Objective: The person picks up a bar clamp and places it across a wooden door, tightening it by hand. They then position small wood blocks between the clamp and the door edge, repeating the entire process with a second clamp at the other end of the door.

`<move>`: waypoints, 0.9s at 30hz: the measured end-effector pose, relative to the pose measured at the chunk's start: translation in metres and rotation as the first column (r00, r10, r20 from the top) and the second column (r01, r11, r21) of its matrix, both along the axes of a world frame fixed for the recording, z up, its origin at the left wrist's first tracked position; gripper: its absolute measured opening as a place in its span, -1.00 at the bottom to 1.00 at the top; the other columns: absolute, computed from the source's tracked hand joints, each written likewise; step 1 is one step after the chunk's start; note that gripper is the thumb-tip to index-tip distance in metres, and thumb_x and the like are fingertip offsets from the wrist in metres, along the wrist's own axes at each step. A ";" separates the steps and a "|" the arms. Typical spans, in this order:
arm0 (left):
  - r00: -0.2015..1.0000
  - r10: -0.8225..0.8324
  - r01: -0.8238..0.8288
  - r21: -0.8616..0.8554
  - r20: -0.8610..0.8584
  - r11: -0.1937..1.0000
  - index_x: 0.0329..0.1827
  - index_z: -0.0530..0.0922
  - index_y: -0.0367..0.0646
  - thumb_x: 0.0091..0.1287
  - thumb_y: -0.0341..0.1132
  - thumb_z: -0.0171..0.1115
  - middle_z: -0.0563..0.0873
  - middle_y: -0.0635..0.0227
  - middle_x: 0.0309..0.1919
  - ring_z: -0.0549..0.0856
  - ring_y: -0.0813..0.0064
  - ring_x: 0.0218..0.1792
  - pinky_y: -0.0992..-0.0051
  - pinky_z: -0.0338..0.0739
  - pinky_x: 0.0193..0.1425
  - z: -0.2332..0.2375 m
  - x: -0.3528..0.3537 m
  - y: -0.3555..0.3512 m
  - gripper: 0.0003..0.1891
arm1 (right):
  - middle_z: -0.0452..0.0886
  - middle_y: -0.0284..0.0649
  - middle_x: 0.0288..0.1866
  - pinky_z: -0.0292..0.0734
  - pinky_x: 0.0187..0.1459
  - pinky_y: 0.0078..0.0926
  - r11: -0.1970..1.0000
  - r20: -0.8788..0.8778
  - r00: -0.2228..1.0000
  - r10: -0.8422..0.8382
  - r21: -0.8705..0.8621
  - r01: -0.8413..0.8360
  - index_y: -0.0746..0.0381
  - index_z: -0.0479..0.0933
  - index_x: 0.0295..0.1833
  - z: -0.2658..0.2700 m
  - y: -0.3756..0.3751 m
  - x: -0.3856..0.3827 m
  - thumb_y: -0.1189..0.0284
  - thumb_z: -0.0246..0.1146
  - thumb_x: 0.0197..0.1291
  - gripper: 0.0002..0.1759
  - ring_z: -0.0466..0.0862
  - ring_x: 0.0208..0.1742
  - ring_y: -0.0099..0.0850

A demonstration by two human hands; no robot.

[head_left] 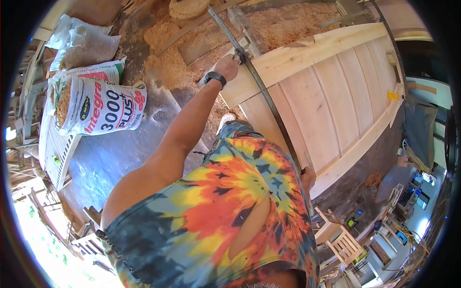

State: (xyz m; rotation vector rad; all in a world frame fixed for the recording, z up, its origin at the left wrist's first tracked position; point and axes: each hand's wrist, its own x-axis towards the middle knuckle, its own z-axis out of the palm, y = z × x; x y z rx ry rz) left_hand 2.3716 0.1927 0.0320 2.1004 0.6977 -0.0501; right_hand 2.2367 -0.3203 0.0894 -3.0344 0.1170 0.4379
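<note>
A long dark metal bar clamp [269, 98] lies across the near end of a pale wooden panel [331, 86], which is made of several boards between two long rails. My left hand [226, 68], with a black watch on its wrist, is closed around the clamp's jaw end beside the upper rail. At the other end of the bar, by the lower rail, my right hand [308, 178] grips the clamp. Part of that hand is hidden behind my tie-dye shirt.
Filled sacks, one a printed feed sack [108, 105], stand at left on the dark floor. Sawdust [163, 29] and wood offcuts lie beyond the panel. A second bar clamp [390, 43] crosses the panel's far end. A wooden chair [345, 245] and clutter stand at lower right.
</note>
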 end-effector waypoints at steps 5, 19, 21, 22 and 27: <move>0.994 0.098 -0.099 0.026 0.050 0.995 -0.10 0.61 -0.27 0.48 -0.03 -0.01 0.69 -0.19 -0.14 0.67 -0.16 -0.06 0.03 0.51 0.05 -0.018 0.010 0.009 -0.57 | 0.61 -0.07 -0.33 0.47 -0.24 -0.04 0.998 0.034 0.998 0.059 0.002 -0.059 0.24 0.53 -0.39 -0.006 -0.007 -0.010 0.65 0.21 -0.10 -0.88 0.62 -0.23 0.03; 0.984 -0.026 0.017 0.052 0.176 0.999 -0.14 0.65 -0.18 0.47 -0.10 0.06 0.72 -0.06 -0.26 0.70 -0.09 -0.15 0.06 0.53 -0.04 -0.011 0.000 0.000 -0.67 | 0.55 -0.05 -0.28 0.53 -0.17 -0.03 0.955 -0.057 0.955 0.291 -0.048 -0.294 0.24 0.55 -0.31 -0.002 0.015 0.011 0.64 0.19 -0.14 -0.81 0.60 -0.14 0.03; 0.983 -0.043 0.042 0.012 0.177 0.999 0.02 0.57 -0.25 0.48 -0.06 0.04 0.71 -0.16 -0.22 0.69 -0.16 -0.10 0.03 0.52 0.01 -0.009 -0.002 0.001 -0.61 | 0.55 -0.06 -0.27 0.53 -0.16 -0.04 0.954 -0.093 0.953 0.289 -0.056 -0.295 0.23 0.56 -0.30 -0.005 0.012 0.015 0.64 0.20 -0.14 -0.79 0.60 -0.12 0.03; 0.983 -0.036 0.034 0.011 0.178 0.999 0.02 0.57 -0.25 0.48 -0.06 0.04 0.71 -0.16 -0.22 0.69 -0.16 -0.10 0.03 0.52 0.01 -0.016 0.001 -0.001 -0.61 | 0.55 -0.07 -0.25 0.54 -0.15 -0.04 0.948 -0.138 0.943 0.302 -0.060 -0.312 0.23 0.57 -0.29 -0.008 0.010 0.017 0.63 0.20 -0.13 -0.79 0.60 -0.11 0.02; 0.967 0.254 -0.248 -0.222 0.002 0.943 0.30 0.21 -0.44 0.47 0.07 0.02 0.66 -0.40 -0.09 0.65 -0.20 0.07 0.02 0.44 0.17 -0.010 0.028 -0.009 -0.33 | 0.56 -0.11 -0.22 0.56 -0.12 -0.07 0.926 -0.145 0.921 0.362 -0.055 -0.373 0.22 0.58 -0.26 -0.010 0.002 0.015 0.61 0.21 -0.12 -0.78 0.59 -0.08 0.01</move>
